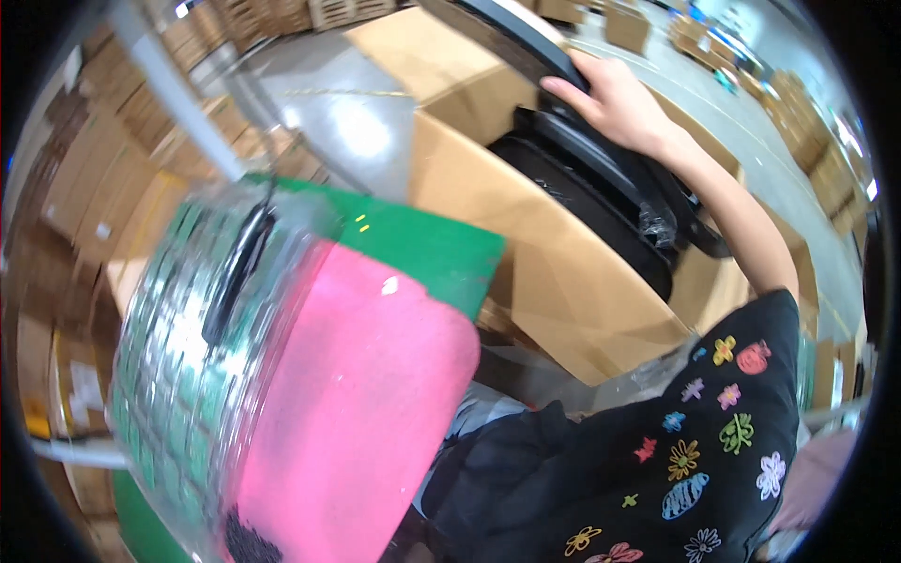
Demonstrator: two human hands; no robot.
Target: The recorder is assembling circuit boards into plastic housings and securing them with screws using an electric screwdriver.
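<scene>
Lower left of the frame, nearest: pink and green bundle point(357, 394) under clear ribbed wrap, with a black strap point(239, 267) lying along its upper left side. No hand seen on it; left hand out of view.

Lower right: flowered black shirt point(657, 469), bare forearm running up from its sleeve toward the upper centre.

Centre: large open cardboard box point(554, 281), plain brown, no label legible on the face toward the camera. Inside it, a black padded piece point(582, 202), sitting deep in the opening, with a scrap of clear film point(657, 225) at its right end.

Upper centre: right hand point(615, 103), fingers curled tight over a black curved part point(507, 33) that rises above the box edge. Judged midway: black pieces neither wholly in the box nor clear of it, flaps open, film only partly off.

Beyond: grey floor point(347, 103); brown stacked cartons point(253, 19) along the upper left and upper right rim, markings too small to tell.
</scene>
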